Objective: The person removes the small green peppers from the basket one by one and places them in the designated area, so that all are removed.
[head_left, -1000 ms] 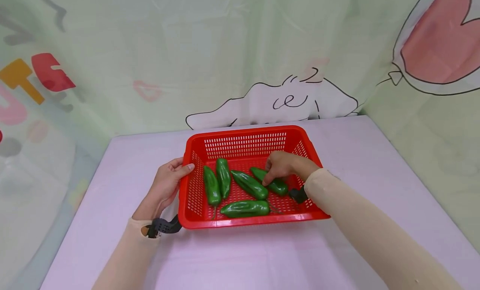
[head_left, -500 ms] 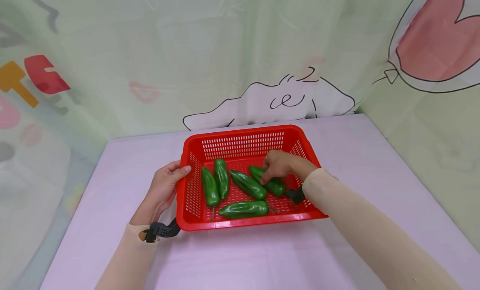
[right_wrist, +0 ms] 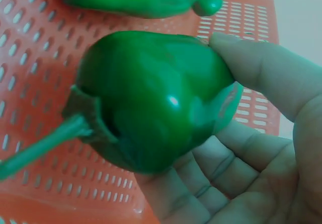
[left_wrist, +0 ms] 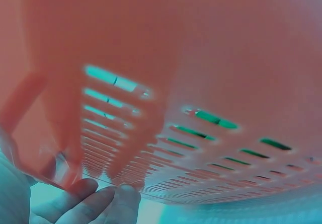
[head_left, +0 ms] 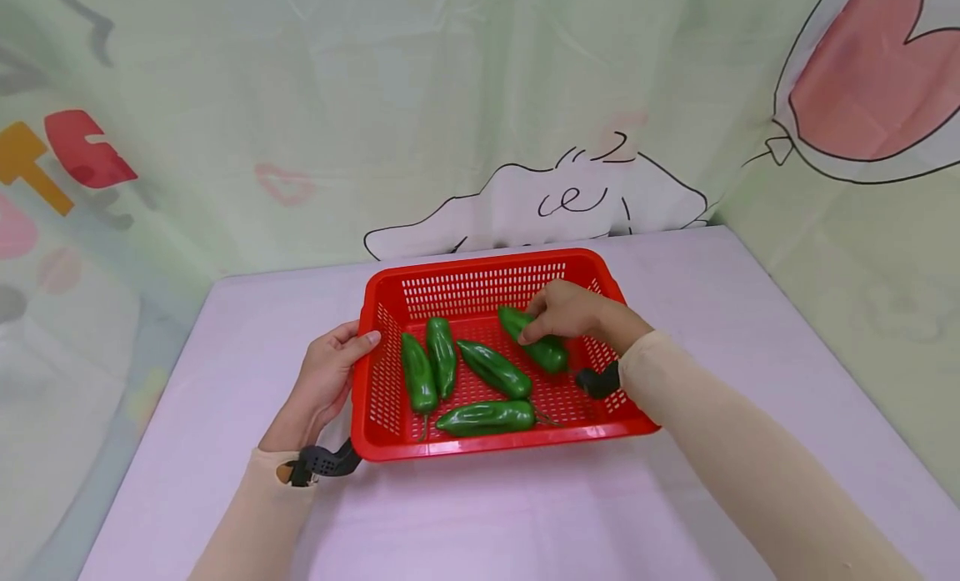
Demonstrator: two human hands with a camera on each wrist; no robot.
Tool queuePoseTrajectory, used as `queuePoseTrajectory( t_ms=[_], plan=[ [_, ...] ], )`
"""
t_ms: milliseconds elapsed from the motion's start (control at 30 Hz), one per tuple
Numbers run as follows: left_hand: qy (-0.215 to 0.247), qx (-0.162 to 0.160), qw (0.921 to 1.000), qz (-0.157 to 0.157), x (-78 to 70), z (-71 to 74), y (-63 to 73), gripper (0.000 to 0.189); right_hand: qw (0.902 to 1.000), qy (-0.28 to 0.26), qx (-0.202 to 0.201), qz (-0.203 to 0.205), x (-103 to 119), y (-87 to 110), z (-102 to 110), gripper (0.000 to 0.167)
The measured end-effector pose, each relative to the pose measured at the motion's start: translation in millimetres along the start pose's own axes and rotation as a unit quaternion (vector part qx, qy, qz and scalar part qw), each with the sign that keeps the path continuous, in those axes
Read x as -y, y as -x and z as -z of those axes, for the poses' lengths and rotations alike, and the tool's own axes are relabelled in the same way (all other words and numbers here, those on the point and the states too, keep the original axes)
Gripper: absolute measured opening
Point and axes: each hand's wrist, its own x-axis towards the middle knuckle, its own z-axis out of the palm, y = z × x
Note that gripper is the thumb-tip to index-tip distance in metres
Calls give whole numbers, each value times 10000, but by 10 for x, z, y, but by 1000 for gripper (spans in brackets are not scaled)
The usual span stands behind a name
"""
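In the head view a red plastic basket with slotted walls stands on the table, several long green peppers in it. My left hand grips its left rim, thumb on top. From the left wrist view, the fingertips of that hand lie against the outside of the red wall. My right hand reaches inside at the right and pinches a green pepper between thumb and fingers. The right wrist view shows this pepper's stem end, raised off the basket floor.
Two peppers lie side by side at the basket's left, one beside another. A third pepper lies slanted in the middle, and one more pepper lies along the front. A printed cloth backdrop rises behind the lilac table.
My right hand has moved up and slightly away from the front with its pepper, which has left the basket floor. My left hand keeps its hold on the rim.
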Motion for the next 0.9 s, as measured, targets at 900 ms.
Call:
queuePoseTrajectory(
  t_ms=[900],
  plan=[
    [29,-76,10000,32,24,-30,16,54,9864,-1258,-1061,-63,-128,450,480,54]
  ],
)
